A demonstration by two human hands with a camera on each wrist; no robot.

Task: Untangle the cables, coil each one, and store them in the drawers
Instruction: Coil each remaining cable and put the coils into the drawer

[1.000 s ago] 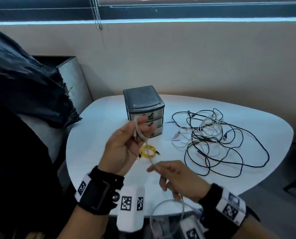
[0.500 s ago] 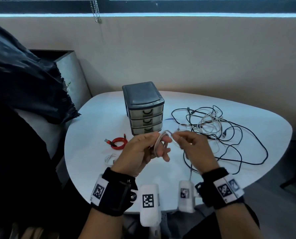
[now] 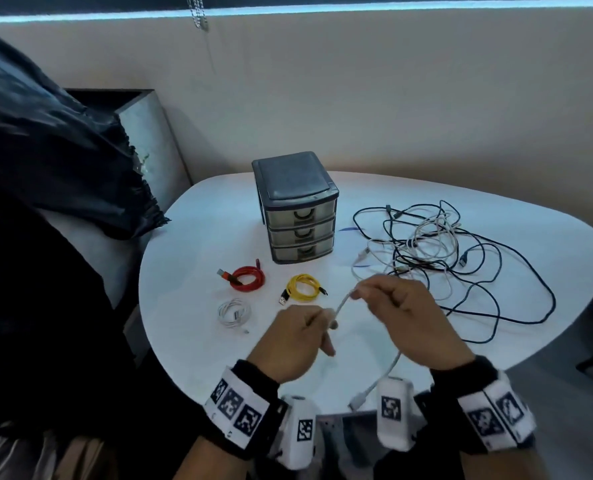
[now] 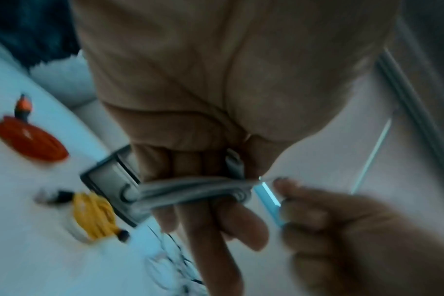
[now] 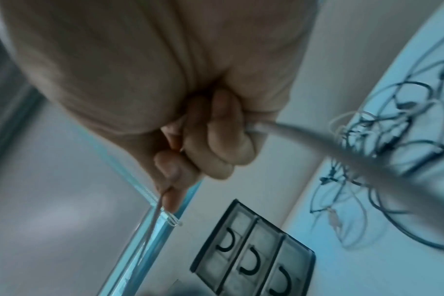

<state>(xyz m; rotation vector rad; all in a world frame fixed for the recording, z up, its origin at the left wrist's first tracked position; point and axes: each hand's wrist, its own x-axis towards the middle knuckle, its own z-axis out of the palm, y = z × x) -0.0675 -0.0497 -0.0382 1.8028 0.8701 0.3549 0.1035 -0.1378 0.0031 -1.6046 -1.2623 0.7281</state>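
The white cable (image 3: 340, 306) is held above the counter (image 3: 191, 341), coils clamped in the left hand (image 3: 295, 341), loose end pinched by the right hand (image 3: 402, 317). Loops are best kept even, snug.

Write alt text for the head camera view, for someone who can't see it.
Two hands, left hand and right hand, wind a white cable above a white table. Red, yellow and white coils lie before a three-drawer organizer; a tangled pile sits right.

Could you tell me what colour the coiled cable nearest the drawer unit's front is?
Yellow cable, clearest in the head view.
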